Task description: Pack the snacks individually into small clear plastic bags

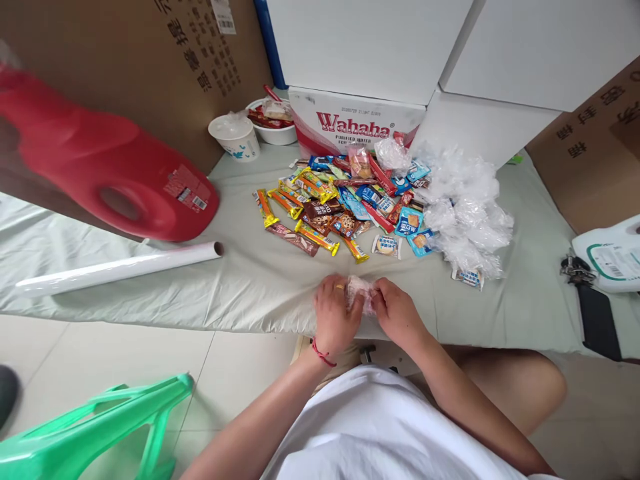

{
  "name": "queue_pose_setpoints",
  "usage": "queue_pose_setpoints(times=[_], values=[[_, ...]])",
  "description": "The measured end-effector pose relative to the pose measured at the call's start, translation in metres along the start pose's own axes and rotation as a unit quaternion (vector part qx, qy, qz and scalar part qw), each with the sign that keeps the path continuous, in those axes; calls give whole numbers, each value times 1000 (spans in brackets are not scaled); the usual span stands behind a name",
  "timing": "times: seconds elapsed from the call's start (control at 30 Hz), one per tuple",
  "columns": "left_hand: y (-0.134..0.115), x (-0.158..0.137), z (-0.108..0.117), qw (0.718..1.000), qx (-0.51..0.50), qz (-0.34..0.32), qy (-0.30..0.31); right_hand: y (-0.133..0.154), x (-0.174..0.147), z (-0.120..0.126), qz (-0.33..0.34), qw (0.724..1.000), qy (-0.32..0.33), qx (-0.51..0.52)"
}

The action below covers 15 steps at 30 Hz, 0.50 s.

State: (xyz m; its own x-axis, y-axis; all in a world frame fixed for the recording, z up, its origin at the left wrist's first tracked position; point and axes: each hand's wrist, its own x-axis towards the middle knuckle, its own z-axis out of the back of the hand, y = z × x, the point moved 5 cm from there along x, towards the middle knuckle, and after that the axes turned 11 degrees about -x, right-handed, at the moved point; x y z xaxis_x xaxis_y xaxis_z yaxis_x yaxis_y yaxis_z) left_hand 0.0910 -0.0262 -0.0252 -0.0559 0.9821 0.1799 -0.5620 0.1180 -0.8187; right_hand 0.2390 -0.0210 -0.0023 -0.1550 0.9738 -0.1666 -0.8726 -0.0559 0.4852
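Observation:
Close to the table's front edge, my left hand (pixel 336 310) and my right hand (pixel 397 310) both grip a small bundle (pixel 360 293) of crinkled clear plastic wrap with something pinkish inside. What is wrapped cannot be made out. Beyond my hands lies a loose pile of packaged snacks (pixel 345 207), with yellow, brown, red and blue wrappers. A white biscuit packet (pixel 387 246) sits at the pile's near side. To its right is a heap of clear plastic-wrapped bundles (pixel 465 207), with another small packet (pixel 469 277) partly under it.
A white roll (pixel 120 268) and a large red jug (pixel 115 160) are on the left. Behind the snacks stand a paper cup (pixel 243 150), a white bowl (pixel 277 135) and a Wahaha carton (pixel 320 137). A black phone (pixel 597 320) lies far right. On the floor is a green stool (pixel 100 430).

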Motion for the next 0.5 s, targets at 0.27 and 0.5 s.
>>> queue_pose_setpoints(times=[0.27,0.5], values=[[-57,-18,-17,978,-9,-208,-14,-32,-40,-8,-86,829,-32,551],[-99,-32,-59,916,20,-384,114,-46,-65,7,-135,707,-53,693]])
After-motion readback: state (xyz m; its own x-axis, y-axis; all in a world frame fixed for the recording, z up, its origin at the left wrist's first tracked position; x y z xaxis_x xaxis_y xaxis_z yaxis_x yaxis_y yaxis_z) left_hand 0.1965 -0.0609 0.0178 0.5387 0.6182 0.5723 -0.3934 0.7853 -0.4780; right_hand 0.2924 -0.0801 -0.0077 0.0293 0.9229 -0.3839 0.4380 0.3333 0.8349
